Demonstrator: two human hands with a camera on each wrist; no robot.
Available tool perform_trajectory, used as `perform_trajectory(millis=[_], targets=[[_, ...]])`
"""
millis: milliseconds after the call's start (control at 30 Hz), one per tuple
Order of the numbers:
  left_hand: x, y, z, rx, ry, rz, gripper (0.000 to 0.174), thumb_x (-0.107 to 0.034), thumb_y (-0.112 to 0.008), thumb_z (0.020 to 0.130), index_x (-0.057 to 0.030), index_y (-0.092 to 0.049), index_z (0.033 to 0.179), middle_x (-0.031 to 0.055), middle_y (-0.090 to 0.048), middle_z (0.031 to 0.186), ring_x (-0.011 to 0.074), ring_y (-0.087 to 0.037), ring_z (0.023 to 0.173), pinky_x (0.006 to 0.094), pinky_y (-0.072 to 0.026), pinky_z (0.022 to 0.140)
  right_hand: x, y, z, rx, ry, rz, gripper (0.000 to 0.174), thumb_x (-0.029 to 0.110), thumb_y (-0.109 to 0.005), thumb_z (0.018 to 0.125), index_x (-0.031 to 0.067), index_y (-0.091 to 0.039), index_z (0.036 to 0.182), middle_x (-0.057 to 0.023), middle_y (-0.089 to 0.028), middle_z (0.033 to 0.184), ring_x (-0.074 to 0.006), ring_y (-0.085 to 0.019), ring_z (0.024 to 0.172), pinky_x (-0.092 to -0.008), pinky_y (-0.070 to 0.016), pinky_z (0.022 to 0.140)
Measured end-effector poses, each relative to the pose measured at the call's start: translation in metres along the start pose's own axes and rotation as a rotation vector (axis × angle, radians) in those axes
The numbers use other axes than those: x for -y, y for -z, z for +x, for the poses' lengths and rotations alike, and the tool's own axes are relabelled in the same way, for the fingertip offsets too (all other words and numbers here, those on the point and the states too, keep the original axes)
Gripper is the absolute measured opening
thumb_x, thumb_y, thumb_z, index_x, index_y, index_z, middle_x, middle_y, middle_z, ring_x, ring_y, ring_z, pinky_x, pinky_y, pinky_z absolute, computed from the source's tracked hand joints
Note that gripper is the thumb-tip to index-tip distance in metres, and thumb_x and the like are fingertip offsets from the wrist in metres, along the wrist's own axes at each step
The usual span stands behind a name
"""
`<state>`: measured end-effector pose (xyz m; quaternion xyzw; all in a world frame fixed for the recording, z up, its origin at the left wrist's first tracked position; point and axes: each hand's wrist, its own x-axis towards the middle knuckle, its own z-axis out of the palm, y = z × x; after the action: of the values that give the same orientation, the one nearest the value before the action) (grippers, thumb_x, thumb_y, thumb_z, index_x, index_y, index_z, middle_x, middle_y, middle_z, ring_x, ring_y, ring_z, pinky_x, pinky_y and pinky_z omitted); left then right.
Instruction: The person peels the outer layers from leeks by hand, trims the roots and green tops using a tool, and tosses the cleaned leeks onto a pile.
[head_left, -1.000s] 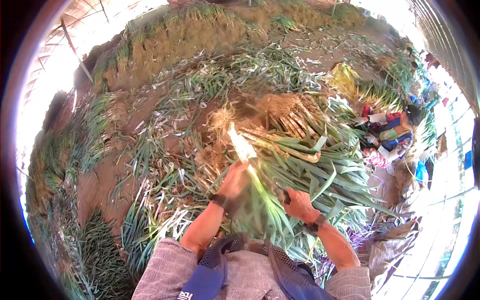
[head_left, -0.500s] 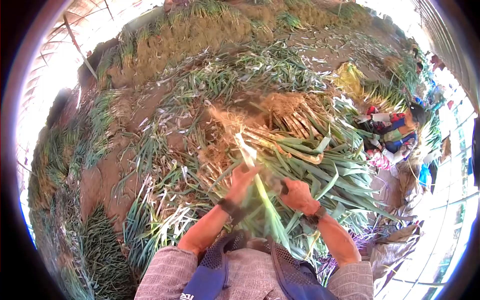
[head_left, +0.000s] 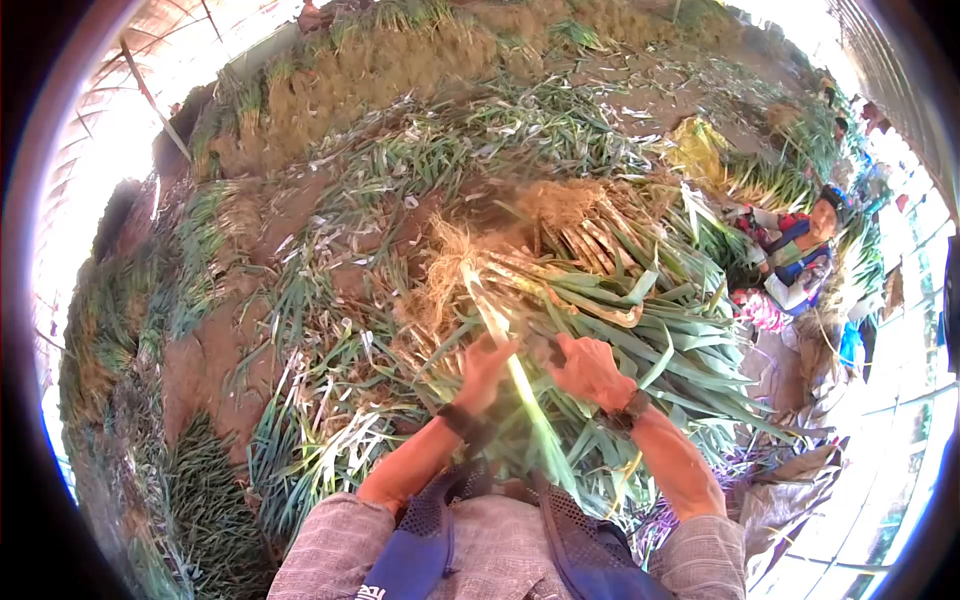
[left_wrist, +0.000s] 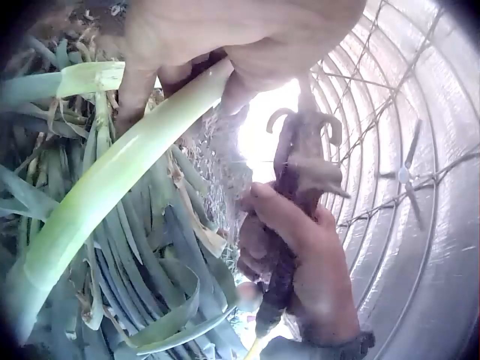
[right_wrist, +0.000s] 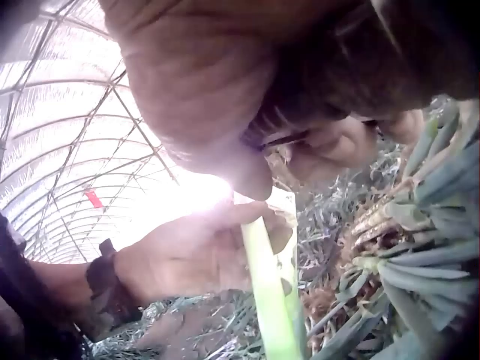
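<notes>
My left hand (head_left: 485,375) grips a long green onion (head_left: 528,405) round its pale stalk. Bushy brown roots (head_left: 452,262) spread at the far end, while the green leaves point back toward my body. In the left wrist view the stalk (left_wrist: 112,176) runs slantwise out of that hand. My right hand (head_left: 593,372), just right of the onion, holds a dark handheld tool (left_wrist: 289,161) with curved prongs and a yellow hose (left_wrist: 255,349) at its lower end. Up close in the right wrist view, the right hand (right_wrist: 202,97) is right beside the left hand (right_wrist: 187,251).
A heap of green onions (head_left: 660,345) lies in front to the right. Loose leaves (head_left: 330,420) litter the ground on the left. A yellow sack (head_left: 695,150) lies farther back, and another person (head_left: 795,255) sits at the right. Rooted bundles (head_left: 380,75) line the back.
The onion's root end has shifted slightly right, with its roots now hanging fuller. My right hand has moved a little up and left, closer to the stalk. The other person's head has lifted.
</notes>
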<state>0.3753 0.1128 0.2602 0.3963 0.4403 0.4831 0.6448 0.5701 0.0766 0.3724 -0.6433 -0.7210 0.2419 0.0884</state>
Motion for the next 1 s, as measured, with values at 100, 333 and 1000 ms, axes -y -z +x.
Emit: perform_trajectory(millis=[100, 333, 1000], targets=[[0.004, 0.013, 0.004, -0.002, 0.035, 0.009, 0.031, -0.017, -0.070, 0.088, -0.0048, -0.062, 0.115, 0.0063, -0.069, 0.102, 0.0165, -0.067, 0.094, 0.0373, -0.0593, 0.069, -0.004, 0.004, -0.004, 0.014, -0.059, 0.059, 0.037, 0.039, -0.058, 0.087, 0.0064, -0.064, 0.103, -0.0215, -0.069, 0.087, -0.0423, -0.065, 0.083, -0.0494, -0.0501, 0.077], [0.008, 0.028, -0.004, -0.027, -0.026, -0.089, 0.024, -0.027, -0.071, 0.089, -0.0065, -0.066, 0.101, -0.0037, -0.058, 0.089, 0.0072, -0.050, 0.076, 0.0273, -0.0407, 0.062, -0.026, -0.025, 0.001, 0.086, 0.039, -0.023, 0.032, 0.038, -0.056, 0.087, 0.0083, -0.066, 0.090, -0.0206, -0.066, 0.076, -0.0389, -0.065, 0.070, -0.0484, -0.0504, 0.062], [-0.011, 0.033, 0.011, 0.142, 0.219, -0.301, 0.031, -0.017, -0.047, 0.099, -0.0015, -0.049, 0.127, 0.0072, -0.055, 0.114, 0.0216, -0.055, 0.108, 0.0436, -0.0477, 0.094, -0.043, -0.069, -0.044, -0.095, 0.071, 0.158, 0.039, 0.047, -0.059, 0.088, 0.0078, -0.058, 0.090, -0.0205, -0.064, 0.071, -0.0444, -0.062, 0.072, -0.0520, -0.0478, 0.062]])
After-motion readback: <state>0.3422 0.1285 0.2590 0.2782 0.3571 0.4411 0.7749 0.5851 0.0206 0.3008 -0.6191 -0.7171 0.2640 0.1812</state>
